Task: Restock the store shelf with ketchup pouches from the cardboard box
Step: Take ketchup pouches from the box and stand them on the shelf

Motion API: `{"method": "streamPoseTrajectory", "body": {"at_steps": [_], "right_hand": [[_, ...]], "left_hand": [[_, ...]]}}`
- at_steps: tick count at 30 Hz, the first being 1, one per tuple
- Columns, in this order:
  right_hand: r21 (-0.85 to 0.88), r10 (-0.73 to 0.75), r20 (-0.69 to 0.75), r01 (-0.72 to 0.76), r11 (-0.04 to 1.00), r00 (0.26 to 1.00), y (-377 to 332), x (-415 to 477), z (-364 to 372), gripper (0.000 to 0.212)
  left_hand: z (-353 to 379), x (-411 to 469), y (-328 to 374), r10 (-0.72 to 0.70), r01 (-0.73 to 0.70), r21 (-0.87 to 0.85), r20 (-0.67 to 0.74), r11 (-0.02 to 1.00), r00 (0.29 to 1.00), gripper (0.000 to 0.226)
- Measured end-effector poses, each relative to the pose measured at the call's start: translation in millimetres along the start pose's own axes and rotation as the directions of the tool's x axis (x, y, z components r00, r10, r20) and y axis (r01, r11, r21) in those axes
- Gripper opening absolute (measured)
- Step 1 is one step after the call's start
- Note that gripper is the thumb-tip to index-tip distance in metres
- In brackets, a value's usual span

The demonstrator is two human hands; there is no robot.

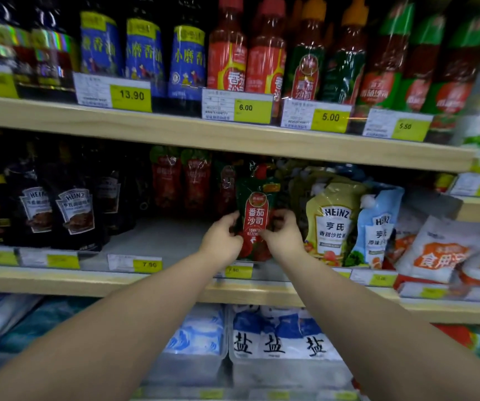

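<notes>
A green and red ketchup pouch [256, 215] with a red spout stands upright at the front of the middle shelf [157, 280]. My left hand [223, 238] grips its left edge and my right hand [283, 235] grips its right edge, fingers curled round the sides. Further back on the same shelf stand several more ketchup pouches [180, 180] in shadow. The cardboard box is not in view.
Dark Heinz pouches [72, 209] stand to the left, a yellow Heinz salad dressing pouch [332, 221] and a blue one [377, 227] to the right. Bottles [227, 47] fill the upper shelf. Salt bags [279, 334] lie in trays below. A bare patch of shelf lies left of the held pouch.
</notes>
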State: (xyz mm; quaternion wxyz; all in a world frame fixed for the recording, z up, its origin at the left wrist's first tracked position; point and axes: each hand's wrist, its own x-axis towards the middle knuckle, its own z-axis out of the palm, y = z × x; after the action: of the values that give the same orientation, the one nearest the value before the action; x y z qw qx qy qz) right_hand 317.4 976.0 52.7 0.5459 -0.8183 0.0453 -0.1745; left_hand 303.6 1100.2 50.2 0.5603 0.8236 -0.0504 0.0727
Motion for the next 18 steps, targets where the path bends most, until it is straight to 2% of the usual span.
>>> {"method": "streamPoseTrajectory", "body": {"at_steps": [3, 8, 11, 14, 18], "right_hand": [[-0.022, 0.061, -0.107, -0.063, 0.998, 0.992, -3.3, -6.4, -0.3, 0.041], [0.056, 0.158, 0.032, -0.160, 0.986, 0.987, -10.6, -11.3, 8.1, 0.033], [0.040, 0.141, 0.004, -0.141, 0.989, 0.990, -9.7, -0.6, 11.8, 0.034], [0.036, 0.225, 0.003, -0.225, 0.974, 0.974, -3.9, 11.5, 14.5, 0.033], [0.318, 0.310, 0.120, -0.332, 0.888, 0.943, -7.1, 21.4, 13.5, 0.036]], "left_hand": [[-0.7, -6.5, 4.3, -0.025, 0.027, 0.023, -0.067, 0.999, 0.997, 0.054], [8.9, -1.8, 11.5, -0.057, 0.057, 0.055, 0.004, 0.997, 0.998, 0.040], [14.6, 10.5, 9.6, -0.039, 0.038, 0.055, 0.016, 0.998, 0.999, 0.040], [18.7, 21.6, 5.5, -0.026, 0.025, 0.072, 0.014, 0.997, 1.000, 0.036], [19.5, 38.2, 0.8, -0.046, 0.043, 0.057, 0.049, 0.997, 0.998, 0.041]]}}
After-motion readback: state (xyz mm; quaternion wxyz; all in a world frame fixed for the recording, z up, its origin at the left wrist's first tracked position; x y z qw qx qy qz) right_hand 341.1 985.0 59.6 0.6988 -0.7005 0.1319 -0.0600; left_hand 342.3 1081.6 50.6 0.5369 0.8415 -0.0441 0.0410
